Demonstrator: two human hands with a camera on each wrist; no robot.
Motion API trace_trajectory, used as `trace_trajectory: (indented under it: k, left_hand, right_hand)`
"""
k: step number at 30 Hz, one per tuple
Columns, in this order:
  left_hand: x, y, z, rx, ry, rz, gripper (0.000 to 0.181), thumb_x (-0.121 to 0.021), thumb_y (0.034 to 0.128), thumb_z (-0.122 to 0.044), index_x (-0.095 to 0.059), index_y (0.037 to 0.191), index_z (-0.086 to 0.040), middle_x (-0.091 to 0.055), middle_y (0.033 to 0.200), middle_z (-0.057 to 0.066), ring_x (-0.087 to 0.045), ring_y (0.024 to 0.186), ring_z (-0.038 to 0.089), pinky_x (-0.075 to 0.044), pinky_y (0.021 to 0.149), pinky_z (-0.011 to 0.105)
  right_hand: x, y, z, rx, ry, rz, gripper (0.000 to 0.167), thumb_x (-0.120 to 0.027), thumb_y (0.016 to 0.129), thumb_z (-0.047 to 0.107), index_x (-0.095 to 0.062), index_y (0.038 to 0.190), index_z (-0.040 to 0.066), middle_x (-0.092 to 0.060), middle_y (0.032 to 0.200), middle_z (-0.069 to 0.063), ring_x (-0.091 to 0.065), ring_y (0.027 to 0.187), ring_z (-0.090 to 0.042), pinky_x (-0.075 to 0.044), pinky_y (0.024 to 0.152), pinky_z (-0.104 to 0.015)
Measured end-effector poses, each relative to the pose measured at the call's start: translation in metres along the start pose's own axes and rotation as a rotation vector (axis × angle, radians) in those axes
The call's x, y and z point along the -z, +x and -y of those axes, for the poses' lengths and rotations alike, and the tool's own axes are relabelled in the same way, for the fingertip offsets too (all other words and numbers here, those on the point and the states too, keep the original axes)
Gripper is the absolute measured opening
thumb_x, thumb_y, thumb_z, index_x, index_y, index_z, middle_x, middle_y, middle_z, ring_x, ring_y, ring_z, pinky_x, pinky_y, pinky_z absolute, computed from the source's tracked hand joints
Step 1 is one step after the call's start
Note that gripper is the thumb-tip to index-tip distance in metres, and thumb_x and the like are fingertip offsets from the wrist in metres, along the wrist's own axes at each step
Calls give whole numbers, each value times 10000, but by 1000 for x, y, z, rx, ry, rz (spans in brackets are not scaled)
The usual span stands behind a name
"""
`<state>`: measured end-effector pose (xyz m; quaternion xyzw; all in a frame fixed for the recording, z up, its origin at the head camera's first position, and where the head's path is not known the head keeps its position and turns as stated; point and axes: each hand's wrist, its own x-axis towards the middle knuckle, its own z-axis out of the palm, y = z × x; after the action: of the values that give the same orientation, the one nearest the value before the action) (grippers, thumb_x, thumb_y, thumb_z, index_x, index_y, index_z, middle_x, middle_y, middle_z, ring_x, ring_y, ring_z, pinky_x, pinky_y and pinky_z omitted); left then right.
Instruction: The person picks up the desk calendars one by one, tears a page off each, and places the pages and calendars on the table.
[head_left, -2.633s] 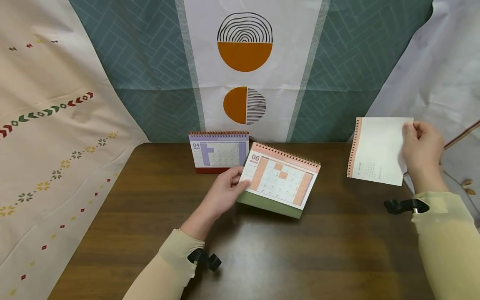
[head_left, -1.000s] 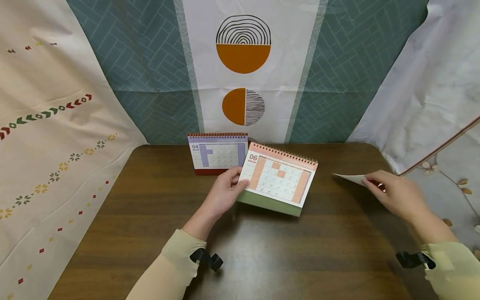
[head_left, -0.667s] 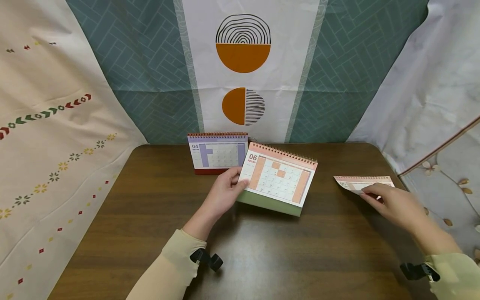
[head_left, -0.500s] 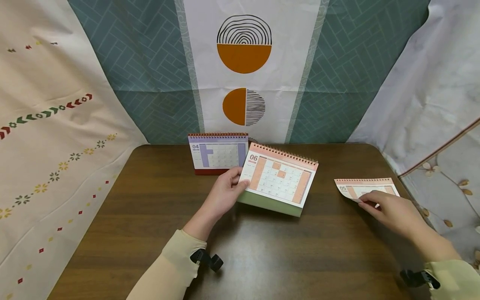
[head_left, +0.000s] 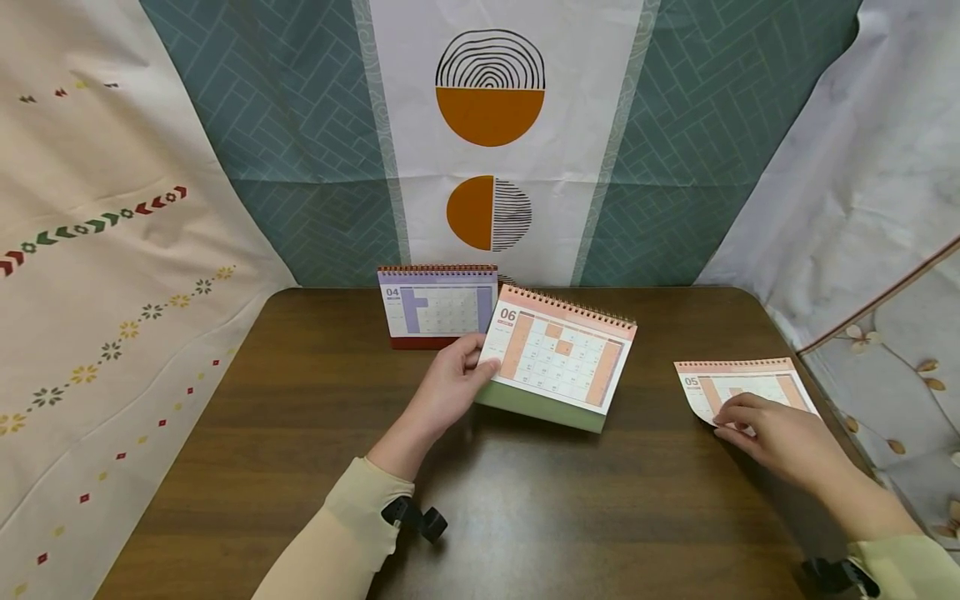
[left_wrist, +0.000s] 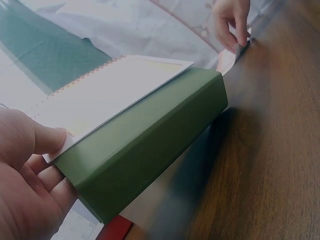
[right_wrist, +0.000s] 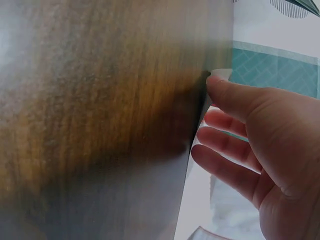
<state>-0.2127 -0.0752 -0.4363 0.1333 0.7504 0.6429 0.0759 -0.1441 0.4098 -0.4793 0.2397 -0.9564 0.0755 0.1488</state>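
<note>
Swung flatter since a second ago, the loose 05 page (head_left: 738,382) lies at the right of the table (head_left: 315,433), its near-left corner curled, pinched by the right hand (head_left: 783,437). Already apart from the 06 calendar (head_left: 566,350), it seems to need only smoothing and releasing. The left hand (head_left: 447,377) grasps that tilted calendar; only the left wrist view shows fingers against the end of its green base (left_wrist: 155,130).

The coil-bound desk calendar (head_left: 558,354) shows page 06, white with orange side columns and two orange squares, on a green stand. It slants down to the right, its left side held in the left grip (head_left: 446,382). A loose sheet marked 05 (head_left: 759,383), peach-headed with punched holes, sits by the surface's (head_left: 600,500) right edge, its near side pinched in the right grip (head_left: 776,437), lower left corner curling.
</note>
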Motion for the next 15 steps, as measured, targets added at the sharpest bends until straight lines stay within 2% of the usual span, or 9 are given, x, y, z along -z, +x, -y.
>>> trace_trajectory:
  k: [5,8,11,15]
  left_hand:
    - [0,0,0,8,0,-4,369,-666,1096,-23,-622,1459,26,-783,1288,147,-761,1086,212,-571,881,296]
    - [0,0,1,12,-2,-4,373,-671,1093,-24,-625,1461,17,-784,1290,140,-760,1091,212,-570,885,295]
    - [-1,1,1,9,1,-2,368,-678,1088,-19,-637,1453,4,-790,1273,133,-761,1071,204,-567,871,290]
    - [-1,2,1,-3,13,5,354,-678,1089,-19,-644,1441,1,-798,1246,132,-759,1034,194,-560,841,290]
  right_hand:
    - [-1,0,3,-11,10,-7,233,-979,794,209,-786,902,282,-702,982,122,-547,688,44,-442,523,-286]
    - [-2,2,5,-13,-6,-15,220,-969,807,209,-783,910,267,-706,1010,80,-617,709,-29,-475,539,-310]
    - [-2,7,8,-25,-30,-25,215,-950,831,210,-806,988,189,-728,1060,-5,-696,750,-145,-508,544,-360]
    - [0,16,18,-61,-23,-29,363,-921,883,238,-799,1195,99,-751,1163,-86,-754,815,-254,-515,530,-401]
